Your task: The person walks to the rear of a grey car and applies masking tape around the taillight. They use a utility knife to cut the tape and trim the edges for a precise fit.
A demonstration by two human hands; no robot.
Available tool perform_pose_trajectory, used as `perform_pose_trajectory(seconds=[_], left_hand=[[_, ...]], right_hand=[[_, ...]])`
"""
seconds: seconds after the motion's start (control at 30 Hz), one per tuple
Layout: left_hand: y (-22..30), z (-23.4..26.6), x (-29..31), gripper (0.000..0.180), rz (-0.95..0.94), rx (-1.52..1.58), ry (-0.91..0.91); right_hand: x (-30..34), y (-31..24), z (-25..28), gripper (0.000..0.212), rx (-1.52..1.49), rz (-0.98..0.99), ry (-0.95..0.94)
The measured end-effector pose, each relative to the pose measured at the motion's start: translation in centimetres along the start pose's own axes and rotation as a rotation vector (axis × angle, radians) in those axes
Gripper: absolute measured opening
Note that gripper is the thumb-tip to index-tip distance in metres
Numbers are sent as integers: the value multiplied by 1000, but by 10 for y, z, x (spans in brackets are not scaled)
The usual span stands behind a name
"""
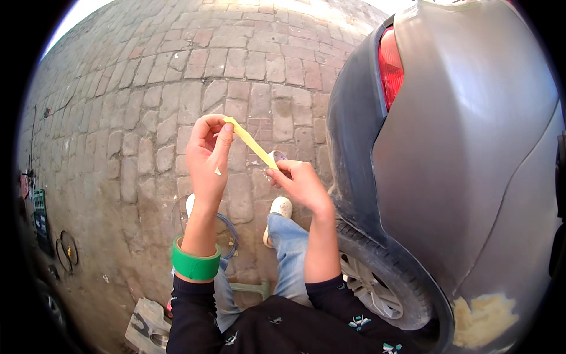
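Note:
A strip of yellow tape (253,144) is stretched slantwise between my two hands. My left hand (207,150) pinches its upper end between thumb and fingers. At the lower end my right hand (300,184) grips the tape, with part of a pale tape roll core (276,156) showing behind the fingers. A small pale triangular scrap (217,171) clings near my left wrist. Around my left forearm sits a green tape roll (196,266). The rear side of a grey car (466,147) is close to my right hand, not touching it.
The car's dark bumper (354,124), red tail light (390,68) and wheel (377,283) line the right; a tan patch (483,318) marks the body. A blue hose (232,236) lies by my feet on brick paving (147,118). Thin black rings (66,251) lie far left.

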State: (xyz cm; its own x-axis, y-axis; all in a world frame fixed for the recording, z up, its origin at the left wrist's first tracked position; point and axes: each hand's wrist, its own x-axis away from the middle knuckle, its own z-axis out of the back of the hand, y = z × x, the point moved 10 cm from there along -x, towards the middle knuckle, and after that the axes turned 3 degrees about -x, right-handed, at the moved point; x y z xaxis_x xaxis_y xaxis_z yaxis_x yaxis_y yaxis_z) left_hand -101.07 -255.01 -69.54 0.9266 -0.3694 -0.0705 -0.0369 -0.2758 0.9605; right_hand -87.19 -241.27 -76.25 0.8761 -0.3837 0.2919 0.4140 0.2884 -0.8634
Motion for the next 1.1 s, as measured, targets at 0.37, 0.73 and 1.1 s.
perform_pose_trajectory(seconds=[0.37, 0.73, 1.1], left_hand=[[26, -114, -9, 12, -222, 86, -59], [-12, -235, -60, 12, 86, 482, -522], [-7, -283, -86, 15, 21, 563, -565]], right_hand=[[16, -9, 62, 22, 3, 11, 438], [61, -3, 84, 13, -179, 195, 928], [68, -51, 65, 27, 339, 763, 1046]])
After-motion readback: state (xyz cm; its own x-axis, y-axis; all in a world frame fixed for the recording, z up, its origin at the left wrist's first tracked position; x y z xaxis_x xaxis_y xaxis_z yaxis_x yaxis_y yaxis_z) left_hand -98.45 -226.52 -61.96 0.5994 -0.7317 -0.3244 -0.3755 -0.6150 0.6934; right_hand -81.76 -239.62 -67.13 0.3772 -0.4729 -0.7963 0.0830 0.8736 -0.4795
